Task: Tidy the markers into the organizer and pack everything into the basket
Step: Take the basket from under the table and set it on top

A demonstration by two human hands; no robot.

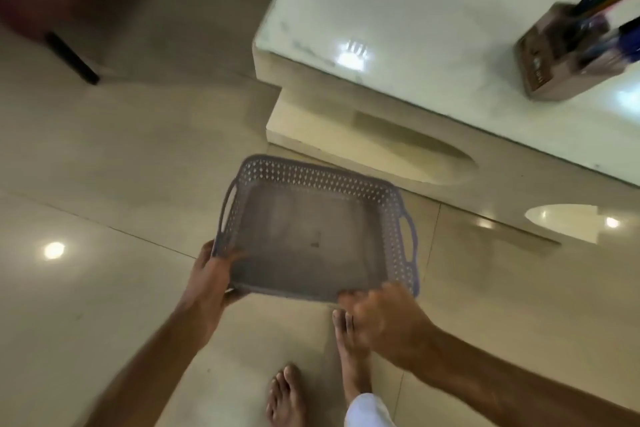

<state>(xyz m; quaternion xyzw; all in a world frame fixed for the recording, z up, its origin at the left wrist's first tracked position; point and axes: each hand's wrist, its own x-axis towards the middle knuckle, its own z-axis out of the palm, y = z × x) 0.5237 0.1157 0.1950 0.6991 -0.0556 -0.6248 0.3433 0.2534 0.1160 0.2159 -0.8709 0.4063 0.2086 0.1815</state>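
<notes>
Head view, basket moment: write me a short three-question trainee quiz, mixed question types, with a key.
1. True or false: the basket already holds the organizer.
2. Which hands grip the basket? A) left only B) right only C) both
3. Fill in: the organizer with its markers stands on the white ____.

Key:
1. False; the basket is empty.
2. C; the left hand and the right hand hold its near corners above the floor.
3. Table.
</notes>
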